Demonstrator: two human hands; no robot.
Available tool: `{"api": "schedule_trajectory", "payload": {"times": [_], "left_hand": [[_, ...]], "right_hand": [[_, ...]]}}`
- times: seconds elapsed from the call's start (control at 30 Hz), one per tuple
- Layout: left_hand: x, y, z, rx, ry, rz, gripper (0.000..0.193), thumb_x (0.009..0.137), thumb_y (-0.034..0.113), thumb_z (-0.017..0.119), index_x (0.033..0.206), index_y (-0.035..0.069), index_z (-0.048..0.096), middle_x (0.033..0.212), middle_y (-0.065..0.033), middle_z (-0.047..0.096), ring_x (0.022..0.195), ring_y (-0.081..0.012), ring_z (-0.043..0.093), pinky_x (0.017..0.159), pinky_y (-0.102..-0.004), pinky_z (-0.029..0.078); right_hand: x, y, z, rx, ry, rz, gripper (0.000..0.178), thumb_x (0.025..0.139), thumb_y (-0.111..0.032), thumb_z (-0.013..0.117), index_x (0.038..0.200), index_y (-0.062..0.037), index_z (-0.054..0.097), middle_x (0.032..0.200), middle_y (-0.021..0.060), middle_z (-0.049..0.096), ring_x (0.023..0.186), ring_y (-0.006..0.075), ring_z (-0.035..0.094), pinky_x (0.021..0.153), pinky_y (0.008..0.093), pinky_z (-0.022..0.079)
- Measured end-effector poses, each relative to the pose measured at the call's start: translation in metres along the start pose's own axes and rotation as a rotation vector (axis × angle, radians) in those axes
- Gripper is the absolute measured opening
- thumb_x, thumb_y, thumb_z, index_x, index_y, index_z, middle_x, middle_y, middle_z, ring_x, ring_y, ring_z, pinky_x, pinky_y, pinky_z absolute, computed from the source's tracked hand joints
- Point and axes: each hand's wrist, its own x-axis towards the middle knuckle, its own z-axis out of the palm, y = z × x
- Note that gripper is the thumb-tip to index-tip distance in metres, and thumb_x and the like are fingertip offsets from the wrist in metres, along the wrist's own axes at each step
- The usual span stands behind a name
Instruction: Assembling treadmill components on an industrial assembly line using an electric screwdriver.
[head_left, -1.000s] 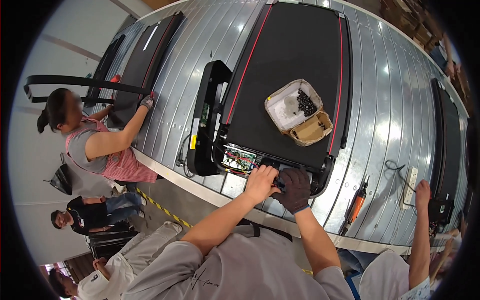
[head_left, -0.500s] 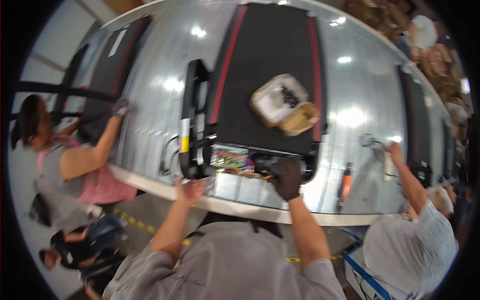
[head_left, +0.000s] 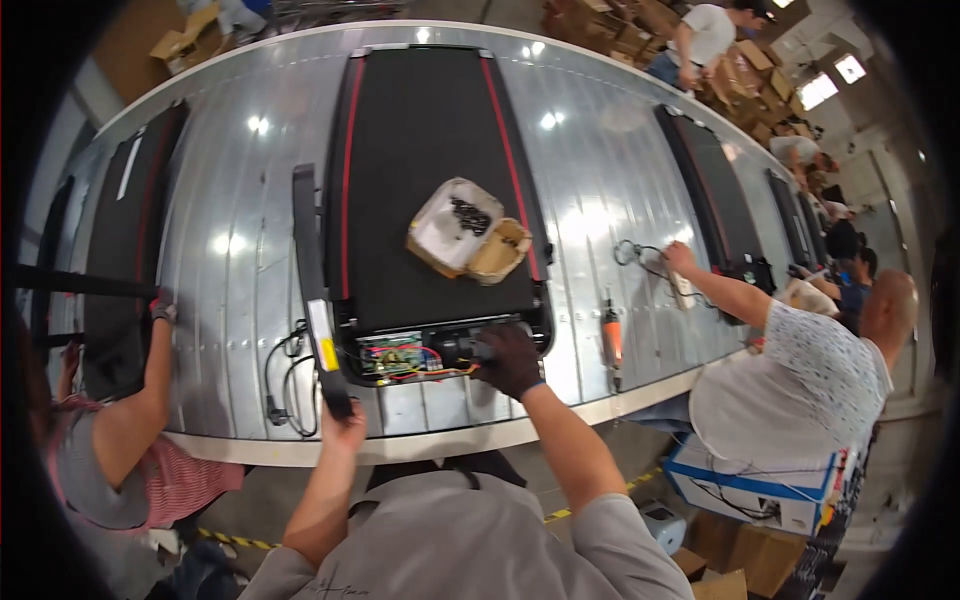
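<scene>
A treadmill base (head_left: 420,140) with a black belt and red side stripes lies in front of me on the table. At its near end an uncovered compartment shows a green circuit board (head_left: 392,352) and coloured wires. My left hand (head_left: 343,430), bare, grips the near end of a long black frame piece (head_left: 312,260), which stands tilted along the base's left side. My right hand (head_left: 512,360), in a dark glove, reaches over the compartment beside the black motor (head_left: 458,347). Its fingers are bent, and what they hold is hidden.
An open carton (head_left: 440,228) of small dark screws rests on the belt. An orange power screwdriver (head_left: 612,335) lies to the right, a black cord (head_left: 290,375) to the left. A co-worker's hand (head_left: 680,260) touches a cable at the right; another person works at left.
The black frame piece has turned from showing its open face to a narrow edge, with my left hand now closed on its near end. My right hand stays over the compartment. The view has shifted.
</scene>
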Motion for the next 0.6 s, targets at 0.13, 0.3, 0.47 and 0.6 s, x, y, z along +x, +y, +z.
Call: {"api": "schedule_trajectory", "payload": {"times": [0.13, 0.3, 0.47, 0.6], "left_hand": [[-0.074, -0.022, 0.013, 0.090, -0.043, -0.088, 0.041, 0.101, 0.054, 0.062, 0.111, 0.016, 0.073, 0.105, -0.0046, 0.075, 0.095, -0.0250, 0.071, 0.087, -0.0401, 0.058], [-0.136, -0.037, 0.091, 0.358, -0.104, 0.169, 0.068, 0.103, 0.062, 0.052, 0.152, 0.016, 0.050, 0.145, -0.0092, 0.060, 0.133, -0.0301, 0.057, 0.113, -0.0490, 0.044], [-0.153, 0.044, 0.022, 1.121, -0.067, 0.781, 0.085, 0.094, 0.059, 0.071, 0.153, 0.004, 0.042, 0.141, -0.0103, 0.057, 0.126, -0.0228, 0.057, 0.108, -0.0379, 0.047], [-0.205, 0.037, 0.054, 1.460, -0.220, 0.950, 0.104, 0.076, 0.050, 0.086, 0.153, 0.001, 0.037, 0.127, -0.0118, 0.059, 0.114, -0.0212, 0.059, 0.102, -0.0376, 0.048]], "right_hand": [[-0.006, -0.001, -0.001, 0.020, 0.044, -0.029, 0.085, 0.051, -0.034, 0.098, 0.126, -0.0176, 0.062, 0.126, 0.0091, 0.064, 0.121, 0.0353, 0.059, 0.106, 0.0504, 0.048], [-0.021, -0.023, -0.031, 0.311, 0.013, 0.153, 0.089, 0.061, -0.028, 0.099, 0.138, -0.0120, 0.058, 0.143, 0.0139, 0.057, 0.131, 0.0358, 0.056, 0.112, 0.0488, 0.045], [-0.061, -0.047, -0.123, 2.055, 0.303, 0.798, 0.089, 0.099, -0.075, 0.043, 0.153, -0.0047, 0.046, 0.151, 0.0135, 0.055, 0.139, 0.0334, 0.052, 0.115, 0.0535, 0.043], [-0.196, -0.003, -0.107, 1.292, 0.388, 0.814, 0.026, 0.101, -0.029, 0.058, 0.115, -0.0077, 0.062, 0.110, 0.0031, 0.066, 0.100, 0.0218, 0.062, 0.092, 0.0405, 0.051]]}}
